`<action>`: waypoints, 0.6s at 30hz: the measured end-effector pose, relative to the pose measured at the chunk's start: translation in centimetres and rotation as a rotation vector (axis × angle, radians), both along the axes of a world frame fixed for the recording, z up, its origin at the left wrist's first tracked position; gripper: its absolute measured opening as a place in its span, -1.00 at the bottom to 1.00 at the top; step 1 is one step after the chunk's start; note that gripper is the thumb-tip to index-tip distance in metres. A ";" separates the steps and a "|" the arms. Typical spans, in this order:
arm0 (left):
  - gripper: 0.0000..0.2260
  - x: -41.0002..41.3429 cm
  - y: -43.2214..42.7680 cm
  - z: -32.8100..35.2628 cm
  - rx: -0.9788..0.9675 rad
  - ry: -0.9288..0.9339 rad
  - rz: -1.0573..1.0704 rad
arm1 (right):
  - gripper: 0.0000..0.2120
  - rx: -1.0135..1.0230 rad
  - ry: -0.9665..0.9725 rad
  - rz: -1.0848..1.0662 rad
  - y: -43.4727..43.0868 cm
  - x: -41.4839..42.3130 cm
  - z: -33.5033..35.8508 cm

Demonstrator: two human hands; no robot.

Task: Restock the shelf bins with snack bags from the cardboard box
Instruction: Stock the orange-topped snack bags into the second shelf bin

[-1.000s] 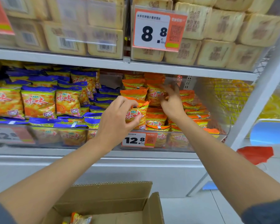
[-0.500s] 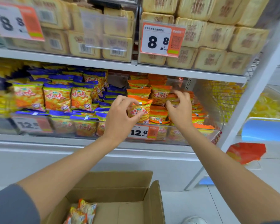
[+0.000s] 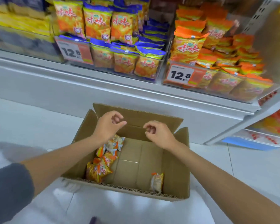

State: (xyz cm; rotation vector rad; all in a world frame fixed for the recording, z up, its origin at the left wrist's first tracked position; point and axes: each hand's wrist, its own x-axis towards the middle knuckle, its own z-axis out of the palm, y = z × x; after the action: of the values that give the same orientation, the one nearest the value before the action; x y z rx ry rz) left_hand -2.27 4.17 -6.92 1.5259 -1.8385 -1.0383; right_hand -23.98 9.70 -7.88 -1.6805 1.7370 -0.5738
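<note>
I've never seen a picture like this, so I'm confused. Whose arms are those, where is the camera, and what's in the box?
The camera sits on a person's head, looking down, so you see their own two arms. The left hand and right hand hover over an open cardboard box on the floor, fingers loosely curled, holding nothing. Inside lie a few snack bags on the left and one lone bag at the right. Above, the shelf bins are packed with similar bags, and a price tag reads 12.8.
</note>
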 end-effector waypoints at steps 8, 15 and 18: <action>-0.88 4.7 1.4 -7.2 0.253 -0.070 0.170 | -0.72 0.335 -0.109 0.053 -3.7 6.1 -13.3; -0.85 6.1 2.0 -9.6 0.367 -0.090 0.288 | -0.64 0.380 -0.137 0.160 -5.4 11.0 -18.5; -0.79 6.1 1.9 -9.8 0.396 -0.083 0.265 | -0.86 0.354 -0.140 0.054 -5.7 10.9 -18.5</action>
State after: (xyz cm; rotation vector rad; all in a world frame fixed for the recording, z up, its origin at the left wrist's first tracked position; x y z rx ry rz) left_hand 3.84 6.06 -16.70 2.0052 -1.4841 -1.2753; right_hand -13.09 3.99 -26.39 -1.3997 1.5807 -0.3265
